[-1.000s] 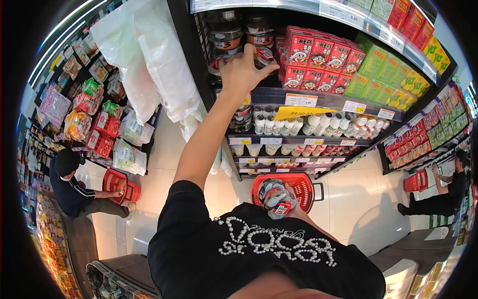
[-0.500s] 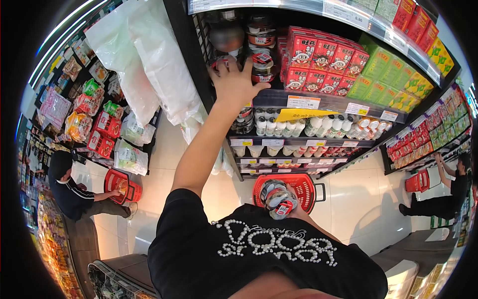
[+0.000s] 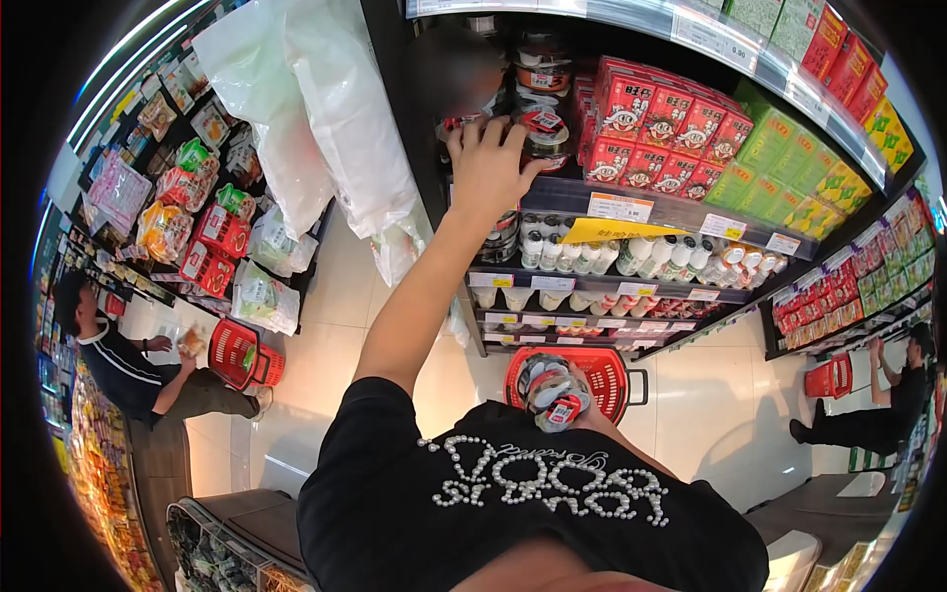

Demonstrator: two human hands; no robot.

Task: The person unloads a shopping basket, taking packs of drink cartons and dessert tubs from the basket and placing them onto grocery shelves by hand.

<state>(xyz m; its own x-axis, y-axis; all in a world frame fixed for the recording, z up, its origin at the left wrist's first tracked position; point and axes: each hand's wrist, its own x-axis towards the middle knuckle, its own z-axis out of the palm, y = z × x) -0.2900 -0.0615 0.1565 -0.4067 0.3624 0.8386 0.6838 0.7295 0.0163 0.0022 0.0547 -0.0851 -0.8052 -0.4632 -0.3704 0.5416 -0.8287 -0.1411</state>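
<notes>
My left hand (image 3: pixel 490 166) reaches up to the shelf, its bent fingers apart over a round plastic tub (image 3: pixel 462 124) with a red-and-black label. The palm and fingers cover part of that tub, so the contact is partly hidden. Right beside it is a stack of similar clear-lidded tubs (image 3: pixel 545 123). Low in front of my chest, my right hand (image 3: pixel 588 412) is closed around clear plastic tubs (image 3: pixel 554 395) with a red label. They are above a red shopping basket (image 3: pixel 617 367), and most of my right fingers are behind them.
Red drink cartons (image 3: pixel 651 123) and green cartons (image 3: pixel 769 158) fill the shelf to the right. Small bottles (image 3: pixel 557 254) stand below. White plastic bags (image 3: pixel 340 128) hang at the left. A person (image 3: pixel 128 355) with a basket is at left, another person (image 3: pixel 893 380) at right.
The view has shifted slightly, moving the shelf rightward. My left fingers have drawn somewhat closer together over the tub. The person at left has straightened and holds a package above their basket.
</notes>
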